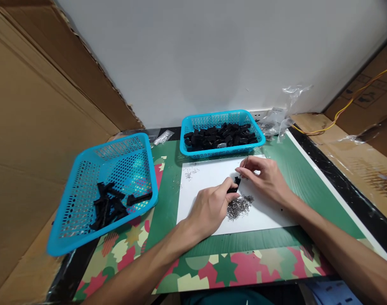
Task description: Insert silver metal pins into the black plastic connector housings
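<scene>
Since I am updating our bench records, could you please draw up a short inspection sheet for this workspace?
Surface: white sheet on a green mat with a colourful patterned border.
Job's things: black part in hand; heap of small metal pieces on the sheet; more black pieces in the far blue basket and the left blue basket.
Clutter: clear plastic bags beside the far basket; loose bits at the sheet's far left corner.
Hands: left hand grips the black part; right hand pinches a thin object, too small to identify.
Cables: yellow and reddish wires at right.
Surroundings: pale wall behind, cardboard on both sides.
</scene>
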Available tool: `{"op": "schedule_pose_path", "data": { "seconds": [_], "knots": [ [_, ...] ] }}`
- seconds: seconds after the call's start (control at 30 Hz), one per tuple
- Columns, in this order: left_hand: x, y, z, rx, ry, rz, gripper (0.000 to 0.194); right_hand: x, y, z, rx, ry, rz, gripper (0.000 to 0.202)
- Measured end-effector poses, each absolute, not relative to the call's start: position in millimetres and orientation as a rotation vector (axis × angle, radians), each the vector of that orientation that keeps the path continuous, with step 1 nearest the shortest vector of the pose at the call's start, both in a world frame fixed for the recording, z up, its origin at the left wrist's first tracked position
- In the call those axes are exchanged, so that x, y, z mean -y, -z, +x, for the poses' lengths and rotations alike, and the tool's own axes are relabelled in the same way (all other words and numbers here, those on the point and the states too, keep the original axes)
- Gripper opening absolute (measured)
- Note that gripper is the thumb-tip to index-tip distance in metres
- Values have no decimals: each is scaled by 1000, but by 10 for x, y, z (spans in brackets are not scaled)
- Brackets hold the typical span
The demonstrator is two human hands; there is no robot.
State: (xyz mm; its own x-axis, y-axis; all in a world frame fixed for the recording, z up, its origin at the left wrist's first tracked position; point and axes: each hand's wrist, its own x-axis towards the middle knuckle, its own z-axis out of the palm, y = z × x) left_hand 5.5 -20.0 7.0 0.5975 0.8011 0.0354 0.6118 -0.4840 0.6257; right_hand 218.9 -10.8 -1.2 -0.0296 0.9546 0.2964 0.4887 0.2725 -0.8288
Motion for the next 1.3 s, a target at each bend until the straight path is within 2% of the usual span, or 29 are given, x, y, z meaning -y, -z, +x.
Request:
{"op": "schedule_pose_path", "data": {
  "seconds": [0.67, 0.8, 1.0, 1.17, 1.3],
  "knots": [
    [166, -70, 65, -1075, -513, 2172, 13, 113, 3, 2206, 1691, -583, -1382, 25],
    [147, -98, 72, -1065, -527, 2132, 13, 124, 31, 2167, 1716, -462, -1387, 26],
    [146, -157, 48, -1095, -529, 2031, 11, 140, 64, 2070, 1698, -395, -1410, 37],
    [186, -154, -18, -1200, -676, 2040, 20, 139, 20, 2087, 1598, -330, -1300, 27],
    [160, -220, -56, -1292, -839, 2135, 28, 122, -32, 2133, 1555, -283, -1285, 29]
  ]
}}
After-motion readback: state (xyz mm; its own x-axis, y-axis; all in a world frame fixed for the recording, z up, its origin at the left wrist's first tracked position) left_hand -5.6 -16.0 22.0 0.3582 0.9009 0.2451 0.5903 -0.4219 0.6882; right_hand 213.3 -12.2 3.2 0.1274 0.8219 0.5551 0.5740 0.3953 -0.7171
